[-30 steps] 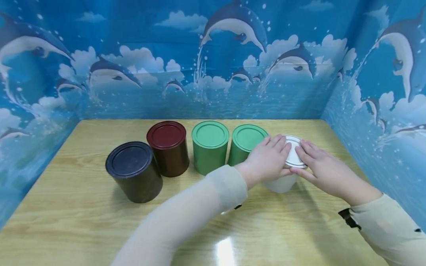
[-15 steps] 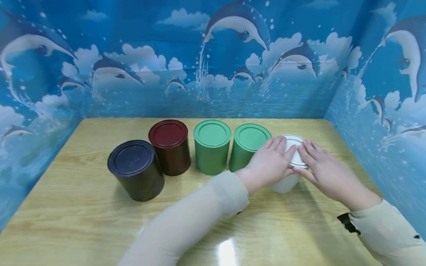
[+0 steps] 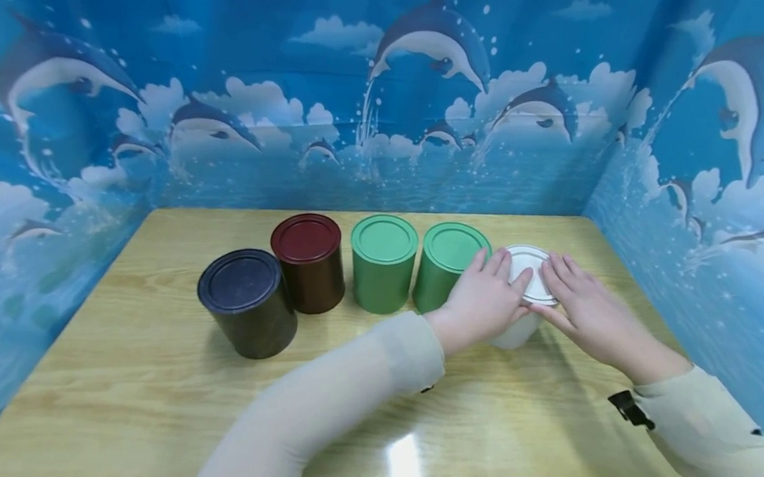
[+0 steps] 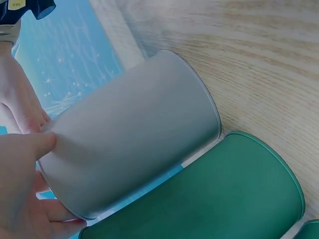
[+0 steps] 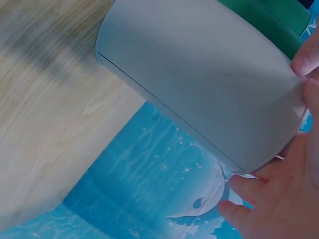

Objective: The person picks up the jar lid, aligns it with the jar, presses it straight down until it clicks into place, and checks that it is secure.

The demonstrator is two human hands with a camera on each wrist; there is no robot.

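A white lidded can stands at the right end of a row of cans and looks grey in both wrist views. My left hand grips its top from the left, fingers over the lid and rim. The left thumb touches the can's wall just under the rim. From the right, my right hand holds the same top, fingertips on the lid's edge and thumb at the front rim. Both thumbs almost meet. Close by on the left is a green can, partly behind my left hand.
Left of these stand another green can, a dark red can and a black can, all lidded. They share a wooden table. A blue dolphin-print curtain encloses the back and sides.
The head view has shifted slightly, moving the cans a little to the right in frame. Both hands stay on the white can's top, with only slight finger movement.
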